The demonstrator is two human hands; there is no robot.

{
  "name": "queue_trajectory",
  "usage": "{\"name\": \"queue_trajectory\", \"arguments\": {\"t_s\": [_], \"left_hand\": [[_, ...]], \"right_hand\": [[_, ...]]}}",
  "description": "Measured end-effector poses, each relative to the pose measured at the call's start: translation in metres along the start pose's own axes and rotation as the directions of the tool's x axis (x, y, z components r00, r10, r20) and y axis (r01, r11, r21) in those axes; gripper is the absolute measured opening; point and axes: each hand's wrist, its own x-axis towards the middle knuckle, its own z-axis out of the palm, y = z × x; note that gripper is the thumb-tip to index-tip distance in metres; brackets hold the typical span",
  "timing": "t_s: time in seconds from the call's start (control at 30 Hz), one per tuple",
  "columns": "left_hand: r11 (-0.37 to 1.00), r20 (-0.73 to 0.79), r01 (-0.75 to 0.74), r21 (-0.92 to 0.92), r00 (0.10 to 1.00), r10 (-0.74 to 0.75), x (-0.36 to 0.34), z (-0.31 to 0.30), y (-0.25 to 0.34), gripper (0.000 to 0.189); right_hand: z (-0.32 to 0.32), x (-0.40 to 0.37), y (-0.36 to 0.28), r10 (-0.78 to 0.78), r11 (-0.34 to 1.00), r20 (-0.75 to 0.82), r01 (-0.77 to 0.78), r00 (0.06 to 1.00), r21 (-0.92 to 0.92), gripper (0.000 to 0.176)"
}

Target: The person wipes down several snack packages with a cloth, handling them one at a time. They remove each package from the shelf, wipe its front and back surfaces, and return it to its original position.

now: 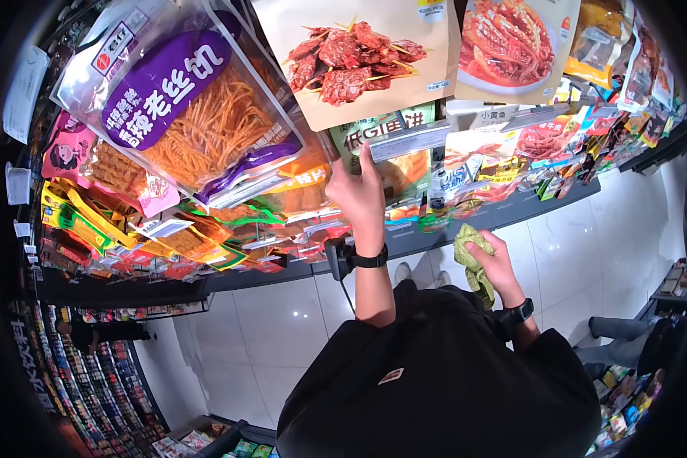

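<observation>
My left hand (pixel 359 195) reaches up to the snack display, its fingers curled and its thumb stretched upward. It is beside the lower right edge of a large clear bag of orange shredded snack (pixel 206 137) with a purple label. Just above it hangs a beige bag with meat skewers pictured (pixel 366 69). Whatever its curled fingers grip, if anything, is hidden. Near the thumb is a price tag strip (pixel 411 142), in front of a green bag (pixel 404 174). Lower right, my right hand (pixel 498 263) is closed around a crumpled yellow-green cloth (pixel 475 263), which hangs down.
Several snack packets (pixel 107 217) hang along the rack, left and right. A dark shelf edge (pixel 511 212) runs below them. Beyond is the pale tiled floor (pixel 282 328). Another person's legs (pixel 618 340) show at right, and a distant person (pixel 103 333) at left near stocked shelves.
</observation>
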Motion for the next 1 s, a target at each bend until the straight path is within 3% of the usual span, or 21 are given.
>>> {"name": "queue_trajectory", "arguments": {"t_s": [0.07, 0.17, 0.23, 0.3, 0.33, 0.37, 0.43, 0.47, 0.53, 0.6, 0.73, 0.8, 0.9, 0.93, 0.97, 1.0], "left_hand": [[0.991, 0.023, -0.023, 0.133, 1.0, 0.02, 0.002, -0.004, -0.001, 0.025], [0.975, 0.055, -0.119, 0.19, 0.992, 0.11, -0.001, -0.014, 0.0, 0.027], [0.983, 0.096, -0.093, 0.158, 0.992, 0.078, -0.007, -0.017, -0.002, 0.033], [0.988, -0.042, -0.153, -0.005, 0.987, 0.153, -0.015, -0.014, -0.012, 0.045], [0.966, -0.116, -0.22, 0.137, 0.965, 0.236, -0.022, -0.018, -0.006, 0.051], [0.966, -0.116, -0.217, 0.138, 0.965, 0.234, -0.033, -0.022, -0.001, 0.051], [0.894, -0.16, -0.326, 0.308, 0.908, 0.387, -0.057, -0.025, 0.01, 0.046], [0.901, -0.094, -0.376, 0.215, 0.911, 0.402, -0.068, -0.018, 0.017, 0.038], [0.957, 0.16, -0.255, -0.138, 0.948, 0.276, -0.084, 0.005, 0.03, 0.03], [0.968, 0.286, -0.143, -0.204, 0.937, 0.199, -0.09, 0.04, 0.043, 0.046], [0.963, 0.183, -0.269, -0.033, 0.945, 0.27, -0.098, 0.104, 0.043, 0.062], [0.975, 0.304, 0.04, -0.218, 0.952, 0.028, -0.101, 0.124, 0.041, 0.08], [0.993, 0.189, 0.026, -0.119, 0.982, -0.003, -0.108, 0.134, 0.047, 0.064], [0.999, 0.243, 0.028, 0.017, 0.97, -0.031, -0.108, 0.132, 0.049, 0.052], [0.999, 0.238, 0.031, 0.024, 0.971, -0.036, -0.111, 0.132, 0.052, 0.052], [0.985, 0.258, 0.075, -0.155, 0.966, -0.033, -0.115, 0.133, 0.054, 0.048]], "right_hand": [[-0.002, -0.003, 0.003, 0.016, 1.0, -0.008, -0.016, 1.0, 0.007, 0.014], [-0.007, -0.007, 0.014, -0.003, 1.0, -0.027, 0.002, 1.0, -0.017, 0.013], [-0.007, -0.015, 0.013, -0.008, 1.0, -0.033, 0.009, 0.999, 0.015, 0.013], [-0.012, -0.022, 0.014, 0.018, 1.0, -0.059, -0.018, 0.998, 0.006, 0.013], [-0.017, -0.026, 0.016, 0.041, 0.999, -0.073, -0.042, 0.996, -0.007, 0.013], [-0.022, -0.028, 0.019, 0.043, 0.999, -0.072, -0.043, 0.997, -0.008, 0.013], [-0.034, -0.03, 0.027, 0.039, 0.999, -0.076, -0.042, 0.996, -0.034, 0.011], [-0.041, -0.03, 0.029, 0.039, 0.998, -0.064, -0.041, 0.997, -0.037, 0.011], [-0.06, -0.029, 0.033, 0.069, 0.996, -0.02, -0.07, 0.997, -0.054, 0.01], [-0.081, -0.028, 0.036, 0.069, 0.994, 0.023, -0.066, 0.997, -0.083, 0.011], [-0.13, -0.038, 0.031, 0.059, 0.992, 0.035, -0.055, 0.998, -0.11, 0.01], [-0.153, -0.042, 0.032, 0.057, 0.994, 0.025, -0.055, 0.998, -0.099, 0.01], [-0.187, -0.05, 0.038, 0.071, 0.994, 0.011, -0.069, 0.997, -0.083, 0.01], [-0.196, -0.051, 0.04, 0.085, 0.994, 0.011, -0.084, 0.996, -0.072, 0.009], [-0.205, -0.051, 0.041, 0.088, 0.994, 0.019, -0.086, 0.996, -0.073, 0.009], [-0.211, -0.052, 0.041, 0.078, 0.993, 0.04, -0.073, 0.996, -0.096, 0.009]]}}
